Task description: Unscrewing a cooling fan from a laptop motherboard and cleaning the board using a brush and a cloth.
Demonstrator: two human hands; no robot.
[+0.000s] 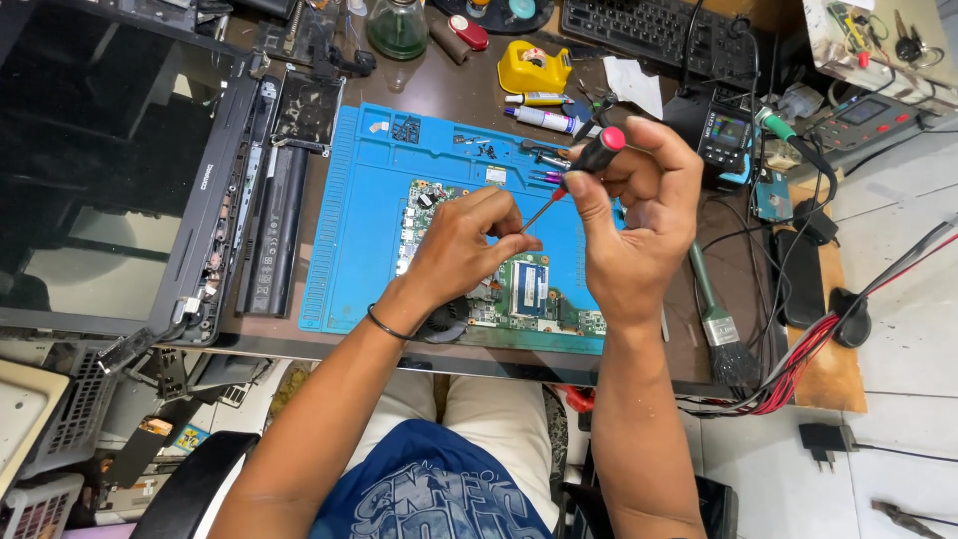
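A green circuit board (524,289) lies on a blue work mat (364,200) in front of me. My right hand (634,215) is shut on a screwdriver (594,158) with a black handle and red cap, its thin shaft slanting down left toward the board. Resting on the board, my left hand (464,245) has its fingertips pinched at the screwdriver's tip. The tip itself is hidden by my fingers. A black round fan (444,321) sits at the board's near edge under my left wrist.
A dark laptop lid and chassis (120,170) lie to the left with a long black battery (271,230). A brush (720,329), red and black cables (798,369), a small meter (725,130), a yellow tape holder (534,68), a keyboard (649,30) and a green flask (397,28) surround the mat.
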